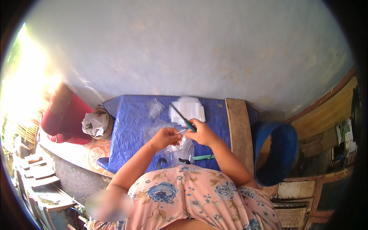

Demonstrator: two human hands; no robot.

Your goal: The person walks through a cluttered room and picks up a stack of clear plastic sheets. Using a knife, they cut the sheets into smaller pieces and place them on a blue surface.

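Note:
My right hand [201,133] holds a slim tool [181,115] with a teal handle and a long, narrow dark shaft, which points up and to the left. Close beside it, my left hand [167,137] pinches the edge of a small piece of clear plastic [181,132]. The right fingertips also meet this piece. Under and around both hands lie loose clear plastic sheets or bags [178,156]. Beyond the hands sits a stack of whitish, translucent plastic sheets or bags [195,110]. A mint-green knife-like tool [203,157] lies near my right forearm.
A blue tarpaulin [129,123] covers the work surface. Along its right side lies a wooden plank [240,132], next to a blue drum [276,152]. At left are a red chair [64,115] and a container with a white plastic bag [96,125]. A wall [187,51] rises behind.

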